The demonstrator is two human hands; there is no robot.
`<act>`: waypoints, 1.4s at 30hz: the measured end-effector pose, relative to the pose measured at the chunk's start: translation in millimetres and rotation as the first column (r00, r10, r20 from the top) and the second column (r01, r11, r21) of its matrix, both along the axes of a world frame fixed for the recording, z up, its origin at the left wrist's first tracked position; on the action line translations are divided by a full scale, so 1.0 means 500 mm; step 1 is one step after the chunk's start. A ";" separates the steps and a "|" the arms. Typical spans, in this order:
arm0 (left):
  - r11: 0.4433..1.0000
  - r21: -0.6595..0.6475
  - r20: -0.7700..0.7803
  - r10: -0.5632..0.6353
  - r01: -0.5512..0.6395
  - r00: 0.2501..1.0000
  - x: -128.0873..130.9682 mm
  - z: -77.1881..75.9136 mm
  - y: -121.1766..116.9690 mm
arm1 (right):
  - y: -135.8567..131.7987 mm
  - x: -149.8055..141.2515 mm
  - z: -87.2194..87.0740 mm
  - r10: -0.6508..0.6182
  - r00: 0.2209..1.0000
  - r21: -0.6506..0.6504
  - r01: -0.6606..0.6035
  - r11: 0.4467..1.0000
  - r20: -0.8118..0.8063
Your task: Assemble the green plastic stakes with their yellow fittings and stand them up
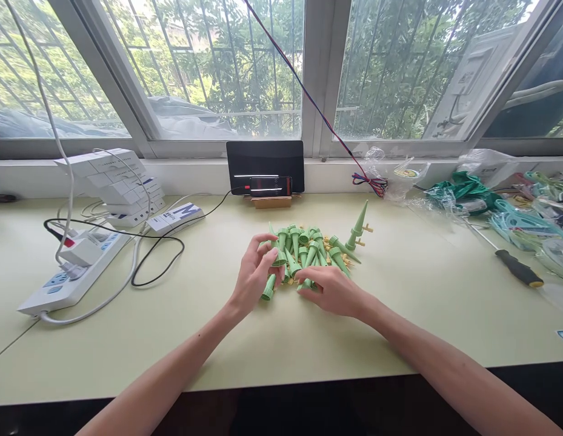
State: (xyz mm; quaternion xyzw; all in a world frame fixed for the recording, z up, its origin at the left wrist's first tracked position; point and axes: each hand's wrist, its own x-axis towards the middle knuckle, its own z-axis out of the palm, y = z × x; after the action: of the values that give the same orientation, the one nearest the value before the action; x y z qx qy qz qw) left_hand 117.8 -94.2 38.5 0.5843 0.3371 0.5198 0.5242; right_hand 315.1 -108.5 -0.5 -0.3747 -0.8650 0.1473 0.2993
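A pile of green plastic plant watering spikes (312, 249) with small yellow valves lies mid-table. At its left edge, my left hand (256, 272) has its fingers and thumb closed round a green watering spike (279, 259), whose wide round end shows by the thumb. My right hand (329, 289) is at the near side of the pile, fingers curled inward against the spikes; its fingertips are partly hidden, so what they grip is unclear. Behind the pile to the right, two spikes (357, 229) stand stacked upright, point up, with their yellow valves sticking out sideways.
A phone (271, 186) leans against a dark tablet (265, 158) at the back. On the left are a power strip (76, 269), stacked white boxes (122, 188) and loose cables. At right lie a screwdriver (517, 266) and plastic bags (465, 191).
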 end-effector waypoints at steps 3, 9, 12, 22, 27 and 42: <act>1.000 -0.001 0.001 0.000 0.000 1.000 0.000 -0.001 0.000 | -0.002 0.002 0.009 -0.011 0.999 0.003 0.011 1.000 0.036; 1.000 0.007 0.001 0.010 -0.010 1.000 0.000 0.000 0.000 | -0.008 0.005 0.020 -0.039 0.996 0.046 0.035 0.998 0.083; 1.000 0.003 0.001 0.019 -0.019 1.000 0.000 0.000 0.000 | -0.009 0.004 0.018 -0.076 0.992 0.088 0.067 0.994 0.103; 1.000 0.001 0.002 0.022 -0.022 1.000 0.004 0.002 -0.002 | -0.002 -0.009 0.009 -0.136 0.984 0.320 0.093 0.943 0.113; 1.000 -0.005 -0.002 0.017 -0.017 1.000 0.005 0.001 -0.003 | -0.003 -0.017 0.004 -0.132 0.974 0.329 0.065 0.942 0.185; 1.000 0.004 -0.035 0.006 -0.006 0.999 0.006 0.001 -0.006 | -0.006 -0.025 0.006 -0.159 0.938 0.345 0.046 0.937 0.307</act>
State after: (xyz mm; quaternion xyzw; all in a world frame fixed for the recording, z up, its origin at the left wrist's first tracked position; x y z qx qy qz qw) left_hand 120.5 -97.0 39.0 0.5933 0.3470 0.5117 0.5156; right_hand 302.7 -111.4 2.3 -0.3832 -0.8942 -0.0818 0.2163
